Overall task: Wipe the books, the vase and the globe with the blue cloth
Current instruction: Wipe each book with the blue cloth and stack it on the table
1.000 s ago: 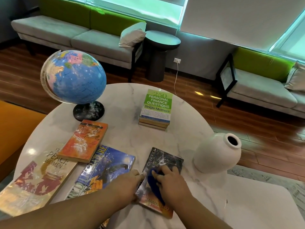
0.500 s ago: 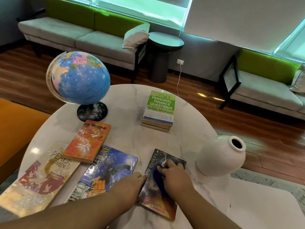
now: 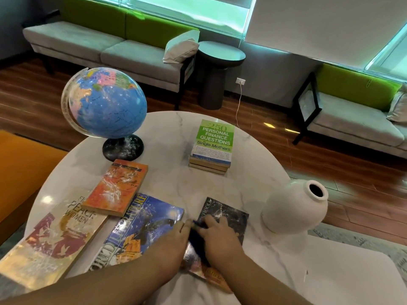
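A dark-covered book [image 3: 229, 216] lies near the front of the round marble table [image 3: 171, 133]. My right hand [image 3: 218, 238] presses the blue cloth [image 3: 197, 238] onto its cover. My left hand [image 3: 174, 243] rests at the book's left edge, steadying it. To the left lie a blue literature book [image 3: 141, 230], an orange book [image 3: 116, 186] and a large "Peace Women" book [image 3: 55, 238]. A stack of books with a green cover on top [image 3: 212, 144] sits at the middle back. The globe [image 3: 105, 102] stands at the back left, the white vase [image 3: 295, 205] at the right.
An orange seat [image 3: 19, 172] is beside the table on the left. A lower white table surface [image 3: 330, 271] adjoins at the front right. Grey-and-green sofas [image 3: 105, 45] and a dark round side table [image 3: 220, 69] stand behind, across the wooden floor.
My right hand has slid the blue cloth leftward across the dark book's cover, toward my left hand. The view has drifted slightly; other objects stay in place.
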Demonstrator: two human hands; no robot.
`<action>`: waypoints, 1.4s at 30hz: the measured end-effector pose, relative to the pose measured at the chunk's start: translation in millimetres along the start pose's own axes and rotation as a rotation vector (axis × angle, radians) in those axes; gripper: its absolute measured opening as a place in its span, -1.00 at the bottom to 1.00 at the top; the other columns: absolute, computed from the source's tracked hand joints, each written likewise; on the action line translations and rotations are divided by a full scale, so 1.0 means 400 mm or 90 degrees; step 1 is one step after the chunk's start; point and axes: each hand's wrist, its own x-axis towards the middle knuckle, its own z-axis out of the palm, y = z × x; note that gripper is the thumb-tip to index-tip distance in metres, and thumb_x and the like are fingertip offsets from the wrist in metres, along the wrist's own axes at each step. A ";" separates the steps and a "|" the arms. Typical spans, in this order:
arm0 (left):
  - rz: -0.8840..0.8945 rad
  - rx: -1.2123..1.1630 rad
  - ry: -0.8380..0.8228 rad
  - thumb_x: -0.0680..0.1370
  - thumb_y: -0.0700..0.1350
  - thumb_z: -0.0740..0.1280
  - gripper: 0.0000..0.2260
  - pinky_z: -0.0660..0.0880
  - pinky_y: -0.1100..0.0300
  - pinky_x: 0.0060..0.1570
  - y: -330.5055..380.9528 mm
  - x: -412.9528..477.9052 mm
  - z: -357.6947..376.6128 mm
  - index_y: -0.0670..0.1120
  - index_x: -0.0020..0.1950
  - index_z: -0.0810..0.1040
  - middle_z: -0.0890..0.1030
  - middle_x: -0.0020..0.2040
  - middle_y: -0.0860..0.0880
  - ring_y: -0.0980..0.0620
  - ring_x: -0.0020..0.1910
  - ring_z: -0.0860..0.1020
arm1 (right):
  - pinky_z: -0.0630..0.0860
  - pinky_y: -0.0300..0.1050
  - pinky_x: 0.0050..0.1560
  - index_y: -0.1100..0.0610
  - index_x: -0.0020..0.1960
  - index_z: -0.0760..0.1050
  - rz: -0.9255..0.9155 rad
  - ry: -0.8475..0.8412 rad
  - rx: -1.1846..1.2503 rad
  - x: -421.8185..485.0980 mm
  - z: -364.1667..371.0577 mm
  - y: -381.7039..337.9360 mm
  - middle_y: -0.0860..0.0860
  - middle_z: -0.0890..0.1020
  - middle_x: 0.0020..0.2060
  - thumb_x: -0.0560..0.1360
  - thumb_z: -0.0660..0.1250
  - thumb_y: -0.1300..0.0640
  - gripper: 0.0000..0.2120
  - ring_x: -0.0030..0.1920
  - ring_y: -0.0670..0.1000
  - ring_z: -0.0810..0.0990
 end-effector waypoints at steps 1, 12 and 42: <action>-0.008 -0.018 0.004 0.47 -0.12 0.41 -0.10 0.33 0.17 0.34 0.002 -0.003 -0.006 -0.11 0.57 -0.17 -0.03 0.51 -0.05 -0.01 0.41 0.29 | 0.43 0.05 -0.02 -0.05 0.39 0.36 -0.050 -0.010 0.005 -0.022 0.012 -0.002 0.03 0.35 0.19 0.55 0.21 0.01 -0.59 0.18 0.19 0.31; 0.018 0.040 0.006 0.41 0.14 0.43 -0.25 0.40 0.10 0.11 0.006 -0.028 -0.063 0.06 0.50 0.14 0.34 0.30 0.02 0.00 0.26 0.41 | 0.48 -0.02 -0.01 -0.19 0.42 0.30 0.040 0.091 0.041 -0.055 0.062 0.029 -0.07 0.40 0.23 0.53 0.13 0.00 -0.54 0.09 0.14 0.39; 0.093 0.246 -0.042 0.45 0.17 0.38 -0.27 0.31 -0.05 0.27 0.033 0.005 -0.093 0.01 0.53 0.16 0.14 0.51 0.07 -0.04 0.42 0.20 | 0.44 -0.09 0.12 -0.17 0.49 0.19 0.108 0.058 -0.001 -0.090 0.046 0.170 -0.12 0.33 0.35 0.61 0.10 0.04 -0.55 0.20 0.10 0.34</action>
